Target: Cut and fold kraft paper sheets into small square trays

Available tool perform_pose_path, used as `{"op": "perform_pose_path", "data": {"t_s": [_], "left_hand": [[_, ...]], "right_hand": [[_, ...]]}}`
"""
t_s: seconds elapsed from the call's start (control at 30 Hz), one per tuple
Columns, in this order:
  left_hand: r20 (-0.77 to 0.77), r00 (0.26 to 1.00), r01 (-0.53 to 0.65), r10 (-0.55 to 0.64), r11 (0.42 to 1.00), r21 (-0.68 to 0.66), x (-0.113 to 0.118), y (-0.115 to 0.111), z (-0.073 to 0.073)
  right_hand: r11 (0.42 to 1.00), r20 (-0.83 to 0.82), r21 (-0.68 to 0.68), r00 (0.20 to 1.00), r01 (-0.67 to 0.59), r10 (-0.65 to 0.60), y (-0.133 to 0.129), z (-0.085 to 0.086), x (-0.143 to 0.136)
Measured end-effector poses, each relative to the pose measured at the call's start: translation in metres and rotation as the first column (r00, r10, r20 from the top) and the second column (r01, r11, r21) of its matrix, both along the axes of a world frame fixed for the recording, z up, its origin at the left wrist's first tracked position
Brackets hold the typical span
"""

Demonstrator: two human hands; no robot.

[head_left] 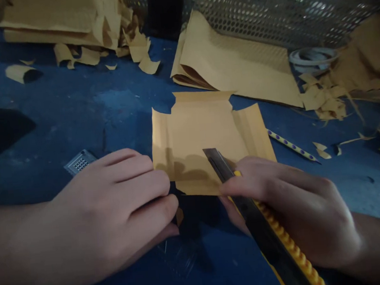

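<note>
A piece of brown paper [205,132] with creased edges and notched corners lies in front of me on the blue tabletop. My right hand [291,204] is wrapped around a yellow and black utility knife [264,229]. Its blade is out and points away over the paper's lower middle, while the fingers reach the paper's lower right edge. At the lower left corner, my left hand [116,215] is closed, fingers curled and pressed together. A small brown paper scrap [180,215] shows at its fingertips; the rest of that grip is hidden.
Folded brown paper [236,58] lies behind, before a perforated metal panel [264,7]. A paper stack [52,17] with loose offcuts sits back left. To the right are a dotted pencil [292,146], a pale ring-shaped roll [313,56] and more scraps [329,101].
</note>
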State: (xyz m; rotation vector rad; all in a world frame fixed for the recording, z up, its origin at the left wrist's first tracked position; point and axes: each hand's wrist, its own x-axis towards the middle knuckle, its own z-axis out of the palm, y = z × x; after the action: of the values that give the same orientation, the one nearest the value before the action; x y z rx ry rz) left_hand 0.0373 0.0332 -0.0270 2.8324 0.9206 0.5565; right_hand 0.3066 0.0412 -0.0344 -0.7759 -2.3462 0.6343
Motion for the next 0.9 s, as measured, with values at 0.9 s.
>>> {"op": "perform_pose_path", "data": {"t_s": [0.9], "left_hand": [[0.25,0.808,-0.563,0.533,0.824,0.061,-0.066,0.104,0.012]], "right_hand": [[0.945,0.073,0.325,0.997,-0.049,0.027,-0.006,-0.004,-0.011]]}}
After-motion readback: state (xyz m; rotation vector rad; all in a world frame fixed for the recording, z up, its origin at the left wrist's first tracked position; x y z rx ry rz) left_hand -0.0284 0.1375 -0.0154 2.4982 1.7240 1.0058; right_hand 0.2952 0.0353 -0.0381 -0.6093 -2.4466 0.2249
